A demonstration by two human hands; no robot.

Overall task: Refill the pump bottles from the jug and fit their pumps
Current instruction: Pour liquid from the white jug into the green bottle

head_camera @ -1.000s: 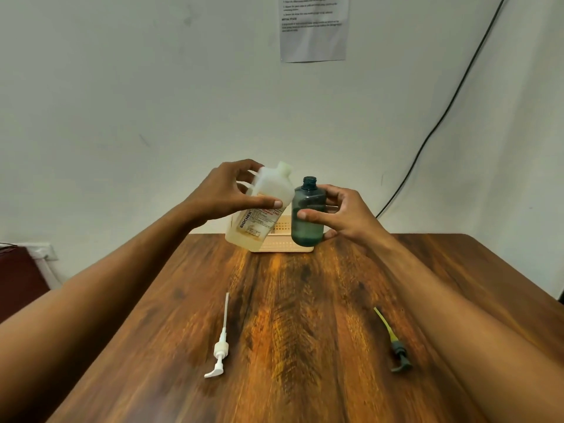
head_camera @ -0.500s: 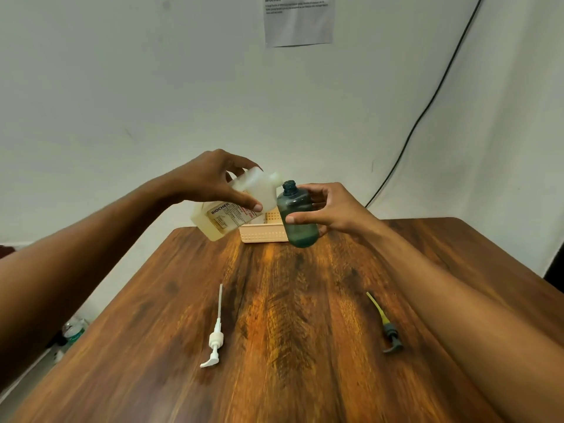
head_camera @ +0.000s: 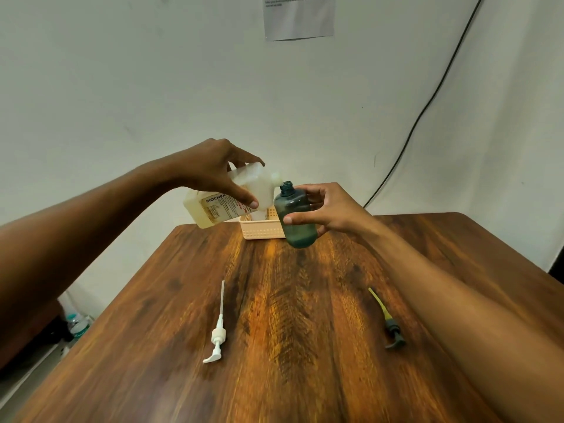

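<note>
My left hand (head_camera: 219, 169) grips a translucent white jug (head_camera: 213, 207) with a printed label, tipped almost on its side above the table's far end. The jug's spout touches the open neck of a dark green bottle (head_camera: 297, 221), which my right hand (head_camera: 326, 209) holds slightly tilted in the air. A white pump (head_camera: 218, 334) with its long tube lies flat on the table at centre left. At the right lies a dark pump (head_camera: 393, 334) with a yellow tube, close to my right forearm.
A beige perforated basket (head_camera: 264, 232) stands at the far edge of the wooden table (head_camera: 290, 346), behind the jug and bottle. A black cable (head_camera: 427, 105) runs down the wall at right. A water bottle (head_camera: 76, 323) stands on the floor at left.
The jug has tipped from nearly upright to almost horizontal, its spout swinging down onto the green bottle's neck. The bottle has leaned slightly toward it. The pumps lie as before.
</note>
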